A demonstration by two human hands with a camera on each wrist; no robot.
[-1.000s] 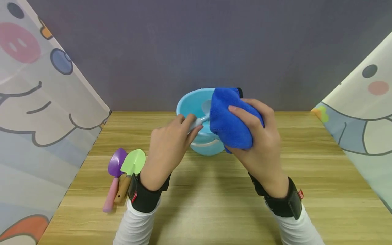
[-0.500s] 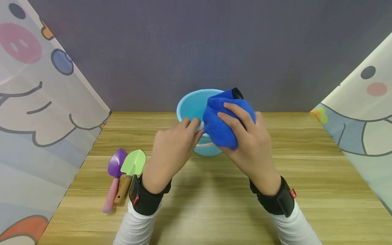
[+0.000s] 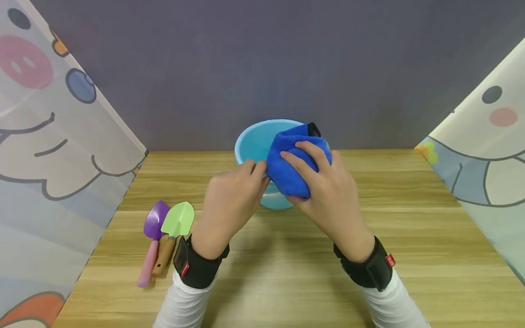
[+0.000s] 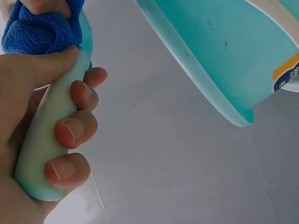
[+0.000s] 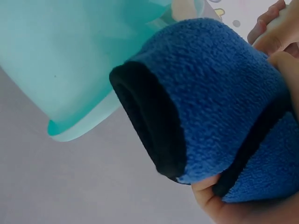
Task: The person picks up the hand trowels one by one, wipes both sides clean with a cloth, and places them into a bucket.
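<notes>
My left hand [image 3: 234,200] grips the pale handle of a small trowel [image 4: 51,126], fingers curled round it in the left wrist view. My right hand [image 3: 334,205] holds a bunched blue cloth [image 3: 287,168] with black edging, wrapped over the trowel's head end. The cloth hides nearly all of the blade; a light-blue sliver shows beside it in the left wrist view. Both hands are in front of and above the rim of a light-blue bucket [image 3: 255,142], which stands on the table and is partly covered by the cloth and hands.
Left of my left forearm, a purple trowel [image 3: 155,221] with a pink handle lies beside a green trowel [image 3: 179,218] with a wooden handle. The wood-grain table [image 3: 283,282] meets a grey wall [image 3: 262,64] at the back. Cartoon-printed panels [image 3: 484,168] flank both sides.
My right hand has moved left and slightly down with the cloth, over the trowel's blade and toward my left hand. The blade, seen a second ago, is now covered in the head view.
</notes>
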